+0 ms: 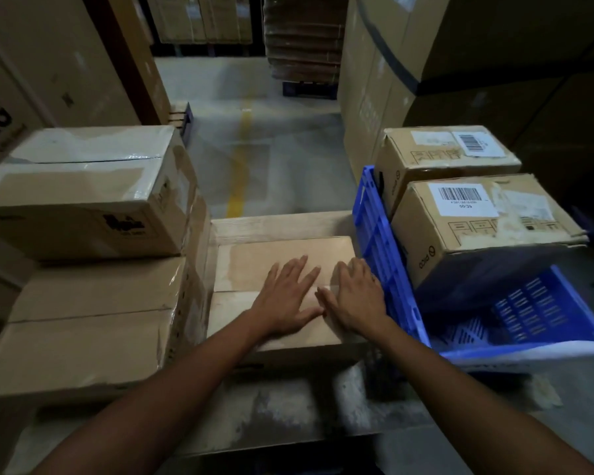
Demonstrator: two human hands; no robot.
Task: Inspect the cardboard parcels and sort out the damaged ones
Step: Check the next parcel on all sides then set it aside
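Both hands are lying flat on the top of the middle parcel [261, 265], which is sitting low on the floor straight ahead, squeezed between a stack of boxes and a blue crate [374, 228]. The left hand [285, 296] is pressing down with its fingers spread and straight, grasping nothing; the right hand [355, 296] is resting just beside it, thumbs nearly touching, its fingers reaching toward the parcel's right edge next to the crate wall and likewise closing on nothing. The taped seam of the parcel is running under both palms. The crate is holding two parcels with barcode labels: the near labelled parcel [460, 231] is showing a scuffed, torn top skin and crumpled edges, and the far labelled parcel [436, 159] is sitting just behind it (part of the crate's perforated floor is showing bare in front). On the left, an upper taped box [83, 186] is resting on a wider lower box [90, 320].
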